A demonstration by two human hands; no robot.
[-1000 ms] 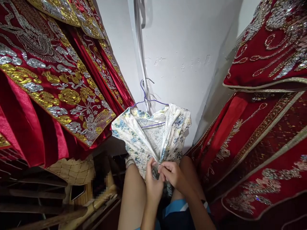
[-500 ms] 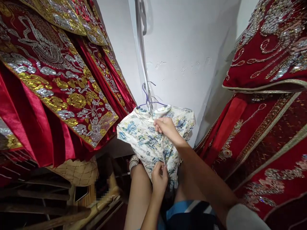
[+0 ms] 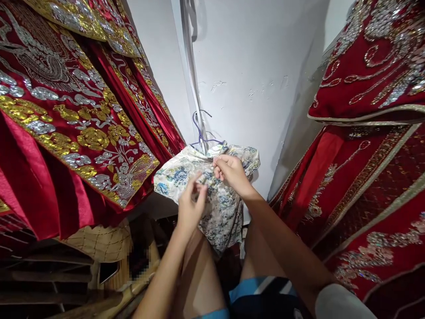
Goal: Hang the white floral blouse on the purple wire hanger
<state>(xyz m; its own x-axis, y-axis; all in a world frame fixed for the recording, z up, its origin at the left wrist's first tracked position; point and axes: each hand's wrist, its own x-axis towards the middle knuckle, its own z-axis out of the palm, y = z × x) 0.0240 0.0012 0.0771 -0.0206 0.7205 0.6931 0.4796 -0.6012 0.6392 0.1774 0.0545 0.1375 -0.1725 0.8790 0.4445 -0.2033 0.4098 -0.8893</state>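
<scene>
A white short-sleeved top [image 3: 181,175] with blue and green flowers hangs in front of me on a purple wire hanger [image 3: 199,128]. My right hand [image 3: 230,170] is closed in a pinch at the front of the top, just below its collar. Its fingertips hide whatever small part of the cloth or fastening they grip. Beside it to the left, my left hand [image 3: 191,204] hovers in front of the chest of the top. Thumb and fingers are apart there, with nothing held. Below, the hem hangs between my knees.
Red garments with gold and silver embroidery [image 3: 96,137] hang close on the left. More beaded red garments [image 3: 365,177] hang on the right. A thin pale pole [image 3: 186,53] stands against the white wall [image 3: 252,48]. Bamboo furniture [image 3: 133,292] is at lower left.
My left hand has let go of the lower front of the top and risen up and left to chest height. My right hand stays pinched near the collar. The hem has swung a little.
</scene>
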